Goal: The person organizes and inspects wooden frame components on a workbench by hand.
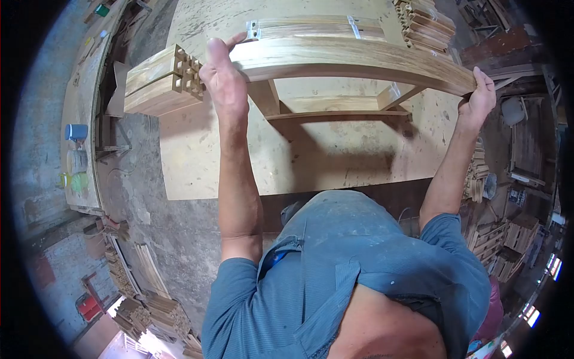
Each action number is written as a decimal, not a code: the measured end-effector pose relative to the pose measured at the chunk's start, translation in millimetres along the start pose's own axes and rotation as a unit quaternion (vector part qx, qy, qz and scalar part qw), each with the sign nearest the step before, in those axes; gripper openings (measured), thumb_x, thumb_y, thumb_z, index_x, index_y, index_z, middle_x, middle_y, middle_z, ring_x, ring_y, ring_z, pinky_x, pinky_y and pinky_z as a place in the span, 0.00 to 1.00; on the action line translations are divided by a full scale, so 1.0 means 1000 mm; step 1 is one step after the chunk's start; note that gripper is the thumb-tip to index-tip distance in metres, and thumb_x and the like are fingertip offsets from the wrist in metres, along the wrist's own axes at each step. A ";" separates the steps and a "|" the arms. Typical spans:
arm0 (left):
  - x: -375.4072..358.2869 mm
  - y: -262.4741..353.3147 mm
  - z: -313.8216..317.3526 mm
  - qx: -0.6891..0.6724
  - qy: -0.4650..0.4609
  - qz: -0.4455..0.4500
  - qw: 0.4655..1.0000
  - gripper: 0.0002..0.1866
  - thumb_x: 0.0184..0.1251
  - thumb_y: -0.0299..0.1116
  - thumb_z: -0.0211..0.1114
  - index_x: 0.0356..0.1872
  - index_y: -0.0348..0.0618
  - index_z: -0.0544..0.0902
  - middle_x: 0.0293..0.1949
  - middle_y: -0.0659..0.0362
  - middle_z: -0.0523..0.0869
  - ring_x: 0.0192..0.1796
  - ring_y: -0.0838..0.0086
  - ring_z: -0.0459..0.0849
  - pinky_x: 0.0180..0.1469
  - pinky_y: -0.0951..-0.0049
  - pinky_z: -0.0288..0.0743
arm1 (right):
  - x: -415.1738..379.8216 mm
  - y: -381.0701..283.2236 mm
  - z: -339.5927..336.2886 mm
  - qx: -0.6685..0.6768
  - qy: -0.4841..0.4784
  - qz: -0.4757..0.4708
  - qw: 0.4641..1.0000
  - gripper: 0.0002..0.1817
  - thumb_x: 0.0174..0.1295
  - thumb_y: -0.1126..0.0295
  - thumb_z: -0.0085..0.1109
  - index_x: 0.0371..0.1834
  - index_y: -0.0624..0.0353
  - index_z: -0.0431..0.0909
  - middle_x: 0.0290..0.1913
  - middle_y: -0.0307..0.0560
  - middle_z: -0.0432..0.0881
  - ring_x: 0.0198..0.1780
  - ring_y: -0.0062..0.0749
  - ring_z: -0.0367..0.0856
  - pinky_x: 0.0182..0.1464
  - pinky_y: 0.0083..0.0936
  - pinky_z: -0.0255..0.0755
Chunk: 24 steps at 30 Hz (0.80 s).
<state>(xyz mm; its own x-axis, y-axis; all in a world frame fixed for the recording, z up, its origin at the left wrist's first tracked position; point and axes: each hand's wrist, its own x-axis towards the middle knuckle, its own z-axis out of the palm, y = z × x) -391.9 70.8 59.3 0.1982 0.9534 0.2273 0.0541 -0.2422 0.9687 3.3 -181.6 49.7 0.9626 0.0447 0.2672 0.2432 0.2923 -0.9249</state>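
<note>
Long wooden rail (359,58) spans between hands above worktable (197,170). Left hand (226,82) curled around left end; right hand (480,97) pinching right end, fingertips on edge.

The raised board (359,60) partly obscured the wooden frame (341,115) beneath it. Most fingers of the right hand (477,100) were concealed at the board's end. The worktable (197,173) and slat stack (427,27) were cut off along the top edge. Small items on the side bench (84,107) were too small to identify.
</note>
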 end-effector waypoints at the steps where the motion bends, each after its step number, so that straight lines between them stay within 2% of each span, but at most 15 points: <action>1: 0.004 -0.006 0.002 0.000 0.004 0.021 1.000 0.39 0.83 0.57 0.36 0.50 0.28 0.86 0.39 0.49 0.89 0.40 0.71 0.84 0.46 0.74 0.77 | 0.003 0.000 0.000 -0.010 0.004 -0.009 1.000 0.08 0.59 0.79 0.70 0.36 0.62 0.79 0.35 0.43 0.83 0.37 0.29 0.83 0.43 0.26 0.78; 4: 0.004 -0.021 0.008 -0.044 0.023 0.038 0.998 0.39 0.83 0.57 0.36 0.48 0.26 0.85 0.38 0.49 0.88 0.40 0.71 0.84 0.47 0.73 0.77 | 0.008 0.002 0.003 -0.022 0.002 -0.007 1.000 0.08 0.57 0.79 0.72 0.35 0.62 0.80 0.35 0.42 0.83 0.37 0.27 0.82 0.44 0.25 0.77; 6: -0.001 -0.031 0.009 -0.108 0.019 0.146 0.983 0.36 0.83 0.52 0.36 0.45 0.24 0.83 0.39 0.49 0.87 0.42 0.68 0.83 0.49 0.68 0.77 | 0.010 0.004 0.002 -0.017 -0.003 -0.002 1.000 0.08 0.56 0.79 0.73 0.33 0.63 0.81 0.35 0.41 0.83 0.38 0.26 0.80 0.45 0.24 0.76; 9: 0.000 -0.042 0.005 -0.088 -0.010 0.193 0.977 0.34 0.82 0.48 0.35 0.45 0.25 0.83 0.42 0.48 0.86 0.45 0.66 0.83 0.51 0.65 0.75 | 0.010 0.006 -0.008 -0.056 -0.022 0.028 0.998 0.07 0.56 0.78 0.73 0.33 0.62 0.82 0.35 0.42 0.83 0.39 0.26 0.80 0.45 0.24 0.75; 11: 0.007 -0.051 -0.007 0.070 -0.018 0.283 0.956 0.26 0.75 0.44 0.44 0.49 0.31 0.83 0.42 0.48 0.85 0.48 0.65 0.82 0.55 0.66 0.73 | 0.005 -0.002 -0.016 -0.112 -0.062 0.007 0.992 0.06 0.57 0.77 0.72 0.33 0.62 0.83 0.36 0.42 0.83 0.40 0.26 0.80 0.46 0.23 0.75; 12: 0.010 -0.062 -0.006 0.099 0.032 0.295 0.950 0.25 0.70 0.43 0.46 0.50 0.34 0.83 0.41 0.49 0.85 0.46 0.64 0.84 0.54 0.66 0.75 | 0.011 0.004 -0.024 -0.184 -0.083 -0.012 0.979 0.04 0.59 0.76 0.71 0.35 0.61 0.84 0.37 0.40 0.84 0.41 0.24 0.80 0.48 0.23 0.73; 13: 0.010 -0.070 -0.006 0.130 0.042 0.315 0.939 0.26 0.71 0.44 0.44 0.49 0.32 0.83 0.41 0.48 0.85 0.44 0.63 0.85 0.51 0.65 0.79 | 0.012 0.005 -0.030 -0.245 -0.115 -0.087 0.959 0.04 0.61 0.76 0.68 0.37 0.61 0.84 0.36 0.38 0.82 0.41 0.23 0.80 0.45 0.21 0.73; 15: -0.002 -0.062 0.007 -0.025 0.046 0.234 0.971 0.24 0.72 0.45 0.52 0.49 0.30 0.82 0.41 0.50 0.86 0.43 0.63 0.86 0.49 0.64 0.82 | 0.001 -0.003 -0.026 -0.159 -0.155 -0.047 0.974 0.07 0.61 0.72 0.67 0.40 0.61 0.85 0.38 0.37 0.84 0.43 0.23 0.79 0.50 0.21 0.70; 16: 0.002 -0.068 0.002 0.092 0.055 0.303 0.947 0.21 0.64 0.42 0.69 0.48 0.32 0.83 0.42 0.52 0.86 0.43 0.62 0.87 0.48 0.64 0.82 | 0.006 -0.001 -0.023 -0.121 -0.159 0.011 0.980 0.07 0.62 0.72 0.66 0.41 0.61 0.85 0.38 0.37 0.84 0.43 0.22 0.79 0.49 0.21 0.70; 17: 0.002 -0.057 0.009 0.264 0.096 0.383 0.880 0.25 0.73 0.46 0.53 0.48 0.30 0.83 0.40 0.49 0.86 0.44 0.64 0.86 0.50 0.66 0.80 | 0.009 0.002 -0.019 -0.074 -0.166 0.072 0.981 0.07 0.63 0.72 0.65 0.41 0.61 0.84 0.37 0.37 0.84 0.42 0.21 0.79 0.48 0.21 0.71; 19: -0.002 -0.046 0.008 0.300 0.092 0.424 0.850 0.21 0.69 0.43 0.63 0.47 0.31 0.83 0.41 0.50 0.87 0.43 0.62 0.86 0.49 0.65 0.79 | 0.012 -0.013 -0.006 -0.076 -0.197 0.077 0.974 0.05 0.63 0.70 0.64 0.31 0.57 0.80 0.26 0.35 0.79 0.30 0.21 0.76 0.36 0.20 0.70; 20: -0.009 -0.039 0.013 0.252 0.088 0.336 0.903 0.24 0.71 0.47 0.58 0.47 0.31 0.82 0.41 0.49 0.87 0.44 0.61 0.86 0.50 0.65 0.80 | 0.012 -0.015 -0.004 -0.085 -0.189 0.077 0.975 0.05 0.63 0.70 0.64 0.31 0.57 0.80 0.26 0.35 0.79 0.30 0.21 0.76 0.36 0.20 0.70; 21: -0.009 -0.036 0.017 0.097 0.063 0.202 0.973 0.28 0.72 0.50 0.50 0.47 0.29 0.82 0.42 0.47 0.86 0.45 0.60 0.86 0.50 0.63 0.82 | 0.011 -0.015 -0.003 -0.093 -0.198 0.068 0.973 0.05 0.64 0.71 0.63 0.30 0.55 0.79 0.26 0.32 0.77 0.29 0.18 0.74 0.35 0.18 0.68; 22: -0.010 -0.033 0.022 -0.075 0.081 0.066 0.992 0.33 0.73 0.53 0.42 0.48 0.28 0.81 0.43 0.45 0.86 0.46 0.59 0.87 0.51 0.62 0.84 | 0.014 -0.012 0.001 -0.099 -0.210 0.060 0.971 0.06 0.64 0.71 0.62 0.29 0.54 0.77 0.25 0.30 0.75 0.28 0.16 0.72 0.33 0.16 0.65; 24: -0.009 -0.036 0.019 -0.017 0.081 0.091 0.992 0.32 0.73 0.52 0.41 0.48 0.28 0.81 0.44 0.44 0.85 0.47 0.57 0.86 0.51 0.60 0.85 | 0.022 -0.003 0.006 -0.103 -0.218 0.040 0.970 0.07 0.64 0.71 0.62 0.28 0.54 0.77 0.26 0.30 0.75 0.28 0.16 0.72 0.34 0.16 0.66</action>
<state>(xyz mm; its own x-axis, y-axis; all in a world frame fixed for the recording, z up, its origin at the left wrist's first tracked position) -377.2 67.1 20.5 0.0418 0.9111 0.4100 -0.0023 -0.4103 0.9120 23.4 -175.8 59.5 0.8483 0.4722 0.2395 0.2310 0.0770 -0.9699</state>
